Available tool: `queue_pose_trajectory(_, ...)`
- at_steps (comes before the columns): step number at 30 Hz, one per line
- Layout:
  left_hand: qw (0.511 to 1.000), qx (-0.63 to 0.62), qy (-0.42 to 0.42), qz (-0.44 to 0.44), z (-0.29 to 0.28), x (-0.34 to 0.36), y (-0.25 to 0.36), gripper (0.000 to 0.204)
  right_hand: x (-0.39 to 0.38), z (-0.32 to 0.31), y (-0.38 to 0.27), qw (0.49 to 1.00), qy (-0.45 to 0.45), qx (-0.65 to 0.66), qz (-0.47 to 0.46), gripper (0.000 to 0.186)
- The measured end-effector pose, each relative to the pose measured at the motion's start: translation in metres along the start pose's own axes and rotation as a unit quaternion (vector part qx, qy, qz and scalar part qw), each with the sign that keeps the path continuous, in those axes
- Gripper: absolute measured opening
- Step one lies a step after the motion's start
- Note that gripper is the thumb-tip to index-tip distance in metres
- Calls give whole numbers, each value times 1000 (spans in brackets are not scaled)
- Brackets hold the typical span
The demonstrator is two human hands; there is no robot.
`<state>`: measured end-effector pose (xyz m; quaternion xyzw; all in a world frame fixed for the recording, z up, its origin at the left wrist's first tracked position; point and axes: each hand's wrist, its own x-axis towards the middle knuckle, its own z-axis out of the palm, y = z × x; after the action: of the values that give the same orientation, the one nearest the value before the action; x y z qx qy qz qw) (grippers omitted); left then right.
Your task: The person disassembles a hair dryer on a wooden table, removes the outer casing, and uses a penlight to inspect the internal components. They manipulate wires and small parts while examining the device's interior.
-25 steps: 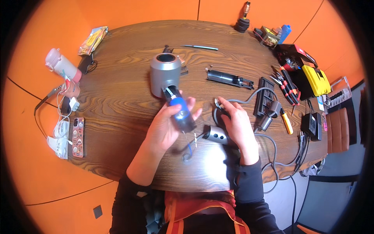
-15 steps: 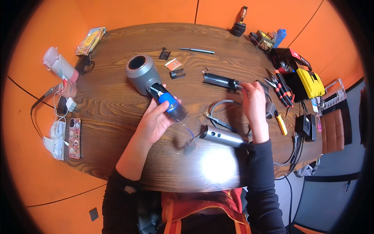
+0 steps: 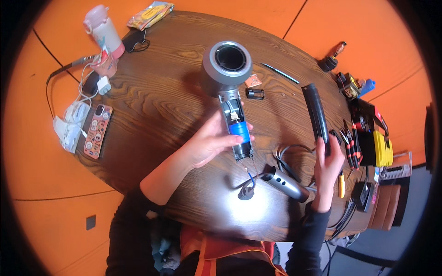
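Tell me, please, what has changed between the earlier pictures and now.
The right hand has taken hold of the long black plastic piece and lifted it off the brown wooden table. The grey round-headed hair dryer has tipped to face the camera more fully. The left hand still grips its blue-wrapped handle; the silver tubular casing still lies on the table.

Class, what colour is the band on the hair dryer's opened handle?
The band is bright blue, best seen in the head view.

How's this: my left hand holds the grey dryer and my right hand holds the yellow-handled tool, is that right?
Not quite: your right hand holds a long black part, as the head view shows. Your left hand does hold the grey dryer.
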<state>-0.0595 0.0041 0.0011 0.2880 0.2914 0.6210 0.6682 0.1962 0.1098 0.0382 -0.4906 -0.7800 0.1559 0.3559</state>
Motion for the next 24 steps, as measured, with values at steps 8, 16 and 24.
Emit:
queue_pose_trajectory(8,999,-11,17,32,-2,1,-6,76,-44,6,-59,831,-172,507,154,69)
queue_pose_trajectory(16,997,50,25,56,-4,3,-11,77,-44,20,-62,749,-291,577,144,69)
queue_pose_trajectory(24,999,-2,-20,42,-5,0,-3,82,-35,3,-68,721,-490,473,129,54)
